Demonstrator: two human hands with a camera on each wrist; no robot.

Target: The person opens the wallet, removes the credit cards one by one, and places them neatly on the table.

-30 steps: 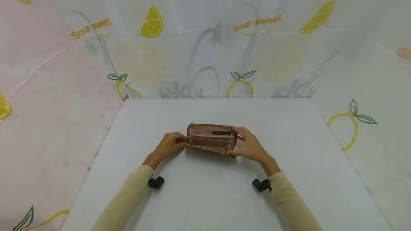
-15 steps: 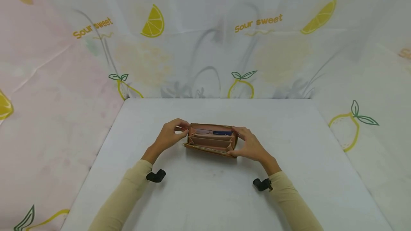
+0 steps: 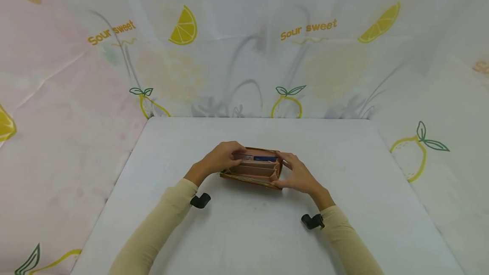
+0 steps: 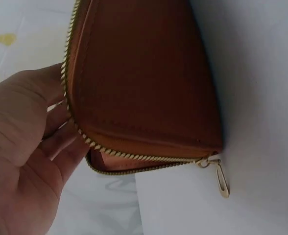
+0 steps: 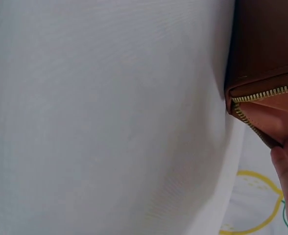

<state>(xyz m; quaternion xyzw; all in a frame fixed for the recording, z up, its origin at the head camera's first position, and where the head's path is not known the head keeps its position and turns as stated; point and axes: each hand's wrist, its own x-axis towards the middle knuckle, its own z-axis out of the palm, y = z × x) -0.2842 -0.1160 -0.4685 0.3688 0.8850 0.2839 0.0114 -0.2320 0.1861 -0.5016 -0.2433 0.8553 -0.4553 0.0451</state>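
Note:
A brown zip-around wallet [image 3: 250,179] stands unzipped on the table, its pink inside facing up. In its back pocket show a blue card [image 3: 265,158] and, to the left, a pale card [image 3: 247,157]. My left hand [image 3: 219,158] reaches over the wallet's left end, thumb and fingertips apart at the pale card. The left wrist view has those fingers [image 4: 58,122] behind the gold zipper edge, their tips hidden. The zipper pull [image 4: 223,181] hangs at the corner. My right hand [image 3: 299,175] grips the wallet's right end, thumb in front and fingers at the back.
The white table [image 3: 252,232] spreads around the wallet. A lemon-printed cloth [image 3: 244,54] rises behind it and along both sides. Small black cameras sit at the left wrist [image 3: 200,200] and right wrist [image 3: 312,221].
My left hand moved from the wallet's front left corner up to its back left edge, then rightward over the opening to the pale card. The right hand keeps its grip; the wallet barely moved.

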